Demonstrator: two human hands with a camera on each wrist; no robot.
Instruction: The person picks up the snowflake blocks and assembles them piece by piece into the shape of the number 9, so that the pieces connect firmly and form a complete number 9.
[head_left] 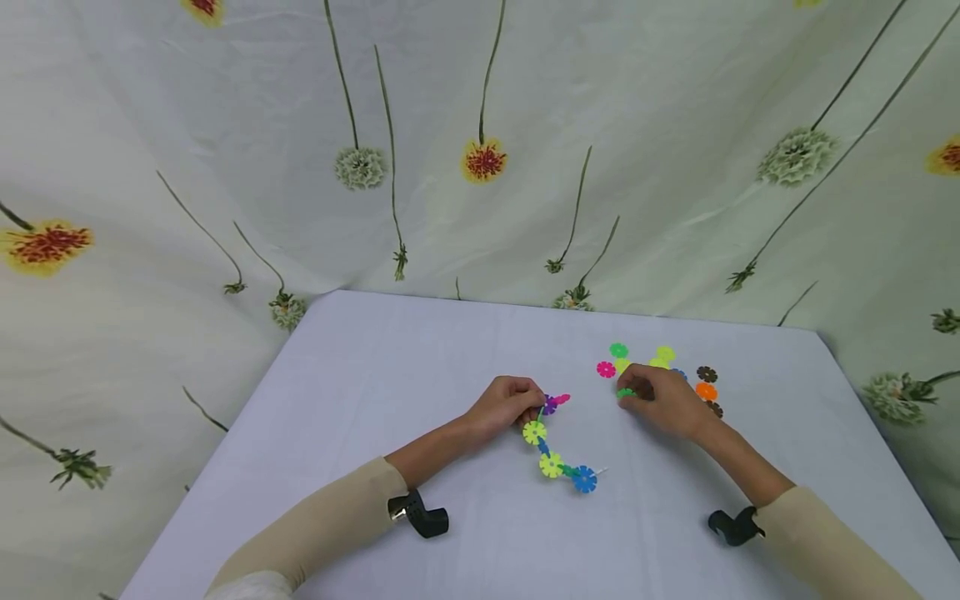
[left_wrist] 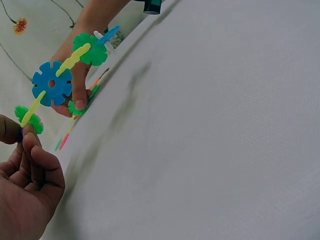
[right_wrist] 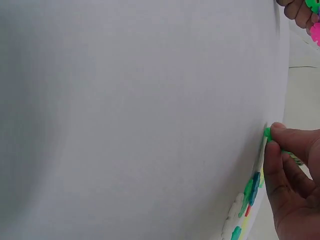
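My left hand (head_left: 506, 406) pinches one end of a chain of slotted, flower-shaped plastic discs, at a purple disc (head_left: 550, 405) with a pink disc (head_left: 562, 399) beside it. Yellow discs (head_left: 551, 465), green links and a blue disc (head_left: 584, 479) hang off toward the lower right. In the left wrist view the chain's blue disc (left_wrist: 52, 84) stands above my thumb and fingertips. Farther right, my right hand (head_left: 667, 402) pinches a single green disc (head_left: 626, 392) between thumb and fingers, low over the table. The right wrist view shows that green disc (right_wrist: 268, 133) edge-on at the fingertips.
Loose discs lie around my right hand: a pink disc (head_left: 606, 369), a green disc (head_left: 618, 350), a yellow disc (head_left: 665, 354), an orange disc (head_left: 706, 391) and a brown disc (head_left: 707, 374). A white cloth covers the table (head_left: 405, 350). Behind it hangs a flower-printed curtain (head_left: 435, 225).
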